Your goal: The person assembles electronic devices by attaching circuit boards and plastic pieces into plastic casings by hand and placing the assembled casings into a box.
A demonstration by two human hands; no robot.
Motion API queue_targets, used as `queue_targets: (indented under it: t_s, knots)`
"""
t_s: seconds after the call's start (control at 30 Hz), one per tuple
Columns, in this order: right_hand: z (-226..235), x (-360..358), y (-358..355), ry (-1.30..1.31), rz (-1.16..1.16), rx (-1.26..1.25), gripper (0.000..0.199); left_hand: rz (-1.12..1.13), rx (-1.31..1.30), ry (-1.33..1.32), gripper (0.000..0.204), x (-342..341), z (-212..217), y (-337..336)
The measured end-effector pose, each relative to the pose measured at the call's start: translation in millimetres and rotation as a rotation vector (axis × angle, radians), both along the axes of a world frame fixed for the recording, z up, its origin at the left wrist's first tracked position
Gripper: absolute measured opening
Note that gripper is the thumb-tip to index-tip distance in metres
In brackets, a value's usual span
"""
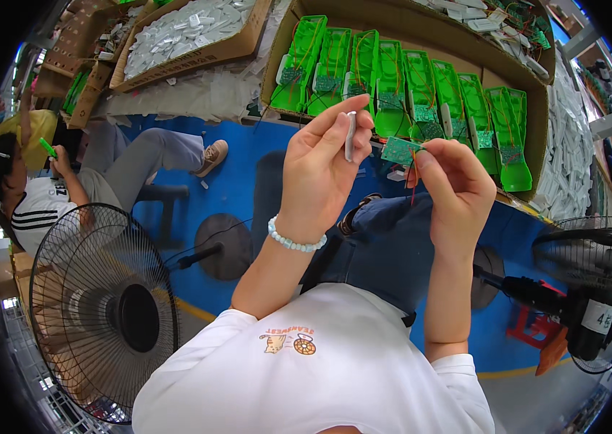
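In my left hand [326, 163], a small white plastic piece [350, 137] is pinched between thumb and fingers. A beaded bracelet [296, 236] circles that wrist. My right hand [458, 184] grips a green circuit board [398, 150] by its right edge, with red and orange wires hanging below it. The two hands are level and a little apart, in front of a cardboard box [534, 170]. Standing in that box is a row of green plastic housings [390, 72], several with circuit boards and wires inside.
White plastic pieces fill another box [189, 36] at the far left and pile up [570, 152] at the right. A seated co-worker [53, 195] holds a green part. Black fans stand at left [103, 311] and right [588, 289]. The floor [241, 155] is blue.
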State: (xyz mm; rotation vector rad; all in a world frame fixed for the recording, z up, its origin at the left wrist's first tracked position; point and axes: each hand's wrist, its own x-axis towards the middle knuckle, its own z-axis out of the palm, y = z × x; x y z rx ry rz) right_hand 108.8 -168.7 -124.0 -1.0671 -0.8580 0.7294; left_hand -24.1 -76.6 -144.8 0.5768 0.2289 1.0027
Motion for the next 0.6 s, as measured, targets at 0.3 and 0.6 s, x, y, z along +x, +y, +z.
queue_targets:
  t_s: [0.3, 0.6]
  knots:
    - [0, -11, 4, -0.048, -0.02, -0.071, 0.009, 0.08, 0.01, 0.09, 0.029, 4, 0, -18]
    - [-2, -15, 7, -0.066, -0.034, -0.099, 0.009, 0.149, 0.129, 0.089, 0.029, 2, -9, -18]
